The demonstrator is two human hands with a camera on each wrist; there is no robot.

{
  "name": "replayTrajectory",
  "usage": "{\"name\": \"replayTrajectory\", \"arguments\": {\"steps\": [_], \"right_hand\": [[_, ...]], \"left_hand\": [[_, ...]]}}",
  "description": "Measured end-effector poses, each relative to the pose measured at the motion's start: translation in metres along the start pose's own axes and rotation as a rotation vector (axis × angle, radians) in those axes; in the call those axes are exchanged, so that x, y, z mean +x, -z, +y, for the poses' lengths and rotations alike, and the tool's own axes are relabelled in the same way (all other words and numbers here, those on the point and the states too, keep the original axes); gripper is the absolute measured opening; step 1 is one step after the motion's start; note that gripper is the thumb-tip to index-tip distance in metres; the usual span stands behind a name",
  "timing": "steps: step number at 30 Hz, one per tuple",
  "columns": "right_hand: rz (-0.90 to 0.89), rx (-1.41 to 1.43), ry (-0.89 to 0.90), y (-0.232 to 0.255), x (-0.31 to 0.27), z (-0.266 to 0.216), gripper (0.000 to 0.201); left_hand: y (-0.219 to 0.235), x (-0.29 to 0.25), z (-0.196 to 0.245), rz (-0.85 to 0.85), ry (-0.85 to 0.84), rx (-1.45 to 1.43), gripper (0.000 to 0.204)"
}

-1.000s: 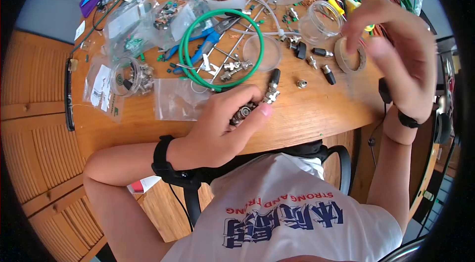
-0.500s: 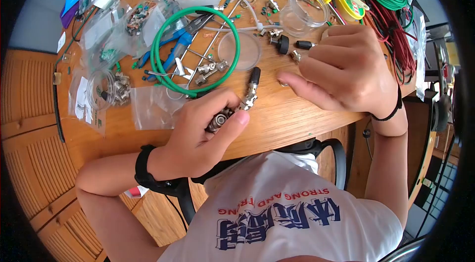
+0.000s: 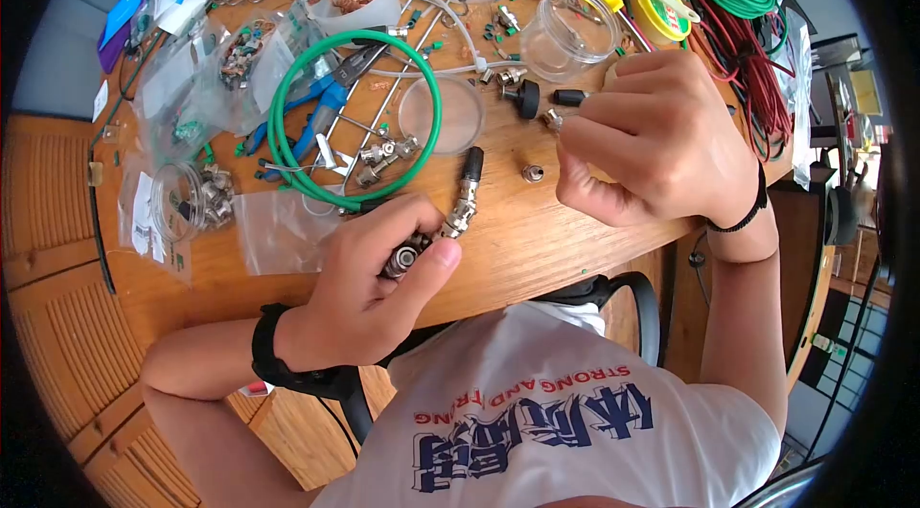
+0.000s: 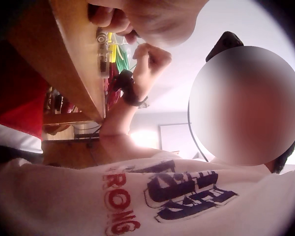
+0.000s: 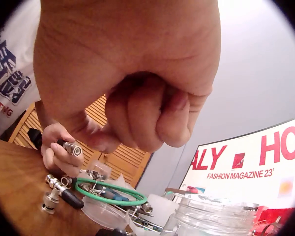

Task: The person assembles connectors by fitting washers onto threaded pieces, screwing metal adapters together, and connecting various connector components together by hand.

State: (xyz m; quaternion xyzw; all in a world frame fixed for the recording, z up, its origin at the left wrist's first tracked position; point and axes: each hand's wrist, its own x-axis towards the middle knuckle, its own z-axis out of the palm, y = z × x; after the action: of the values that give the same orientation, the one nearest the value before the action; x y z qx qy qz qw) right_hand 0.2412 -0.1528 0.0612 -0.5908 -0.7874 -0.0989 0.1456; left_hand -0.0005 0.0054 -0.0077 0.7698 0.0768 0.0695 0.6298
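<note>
My left hand (image 3: 359, 283) grips a few metal BNC connectors (image 3: 407, 260) in its curled palm. Between its thumb and forefinger a silver connector with a black boot (image 3: 472, 165) points away from me. To the right, my right hand (image 3: 661, 139) hovers over the table, its fingers folded in. Nothing shows in its grip in the right wrist view, where the curled fingers (image 5: 147, 118) fill the middle. A small round connector (image 3: 532, 173) lies just left of that thumb. Another metal connector (image 3: 552, 120) and a black-booted one (image 3: 569, 97) sit partly behind the hand.
A green cable loop (image 3: 436, 115) lies over blue-handled pliers (image 3: 326, 105) and more connectors. Around it are a clear round lid (image 3: 450, 129), a clear jar (image 3: 565, 43) and plastic bags (image 3: 278, 230). Red cables (image 3: 752, 77) bundle at the right.
The right hand came down and left from a raised, spread pose, its fingers curling in. My left hand keeps its connectors. The head view has shifted, moving the table items leftward.
</note>
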Motion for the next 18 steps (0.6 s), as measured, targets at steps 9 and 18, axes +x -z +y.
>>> {"name": "replayTrajectory", "arguments": {"steps": [9, 18], "right_hand": [[-0.005, 0.076, -0.013, -0.003, 0.0, -0.002, 0.024], [0.008, 0.078, -0.004, -0.009, 0.001, 0.002, 0.024]], "left_hand": [[-0.002, 0.0, -0.001, 0.035, -0.06, 0.016, 0.019], [0.002, 0.0, 0.003, 0.002, 0.02, -0.001, 0.02]]}}
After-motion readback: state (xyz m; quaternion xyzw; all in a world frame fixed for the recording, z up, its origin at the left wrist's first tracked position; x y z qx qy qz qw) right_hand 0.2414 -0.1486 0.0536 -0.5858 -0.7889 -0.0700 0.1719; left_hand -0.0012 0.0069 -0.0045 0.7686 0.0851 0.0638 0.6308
